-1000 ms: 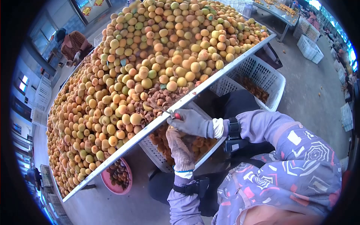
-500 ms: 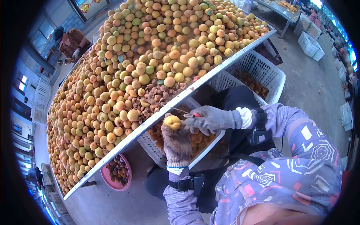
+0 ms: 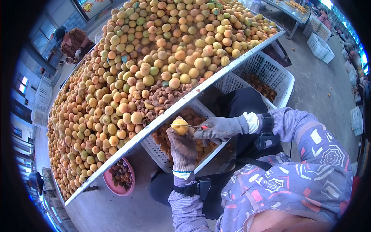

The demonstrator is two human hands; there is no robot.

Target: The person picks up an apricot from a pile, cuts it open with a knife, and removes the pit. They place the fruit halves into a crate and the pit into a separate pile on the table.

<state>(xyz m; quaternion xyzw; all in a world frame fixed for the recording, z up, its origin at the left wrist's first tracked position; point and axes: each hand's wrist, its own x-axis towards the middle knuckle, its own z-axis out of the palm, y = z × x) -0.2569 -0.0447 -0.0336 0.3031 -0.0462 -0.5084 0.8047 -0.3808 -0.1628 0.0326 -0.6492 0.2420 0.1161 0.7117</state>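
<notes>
Gloved, my left hand (image 3: 182, 145) holds a yellow fruit (image 3: 179, 127) at its fingertips, above a white crate (image 3: 156, 152) of cut orange fruit. My right hand (image 3: 218, 129), also gloved, grips a knife by its red handle (image 3: 203, 127). The thin knife blade (image 3: 185, 125) points left and lies across the fruit's upper side. Just beyond the table's pale edge (image 3: 174, 109), a patch of brown pits (image 3: 162, 97) lies beside a large heap of whole fruit (image 3: 127, 77).
Another crate (image 3: 284, 83) with dark orange pieces stands right of my knee. A pink basin (image 3: 131, 178) is on the floor at lower left. A person (image 3: 75, 42) sits at the heap's far left. More white crates (image 3: 320, 47) stand at upper right.
The knife has swung down, and its blade now meets the fruit instead of sitting above it. My right hand has turned and lowered slightly. The left still holds the fruit in nearly the same place.
</notes>
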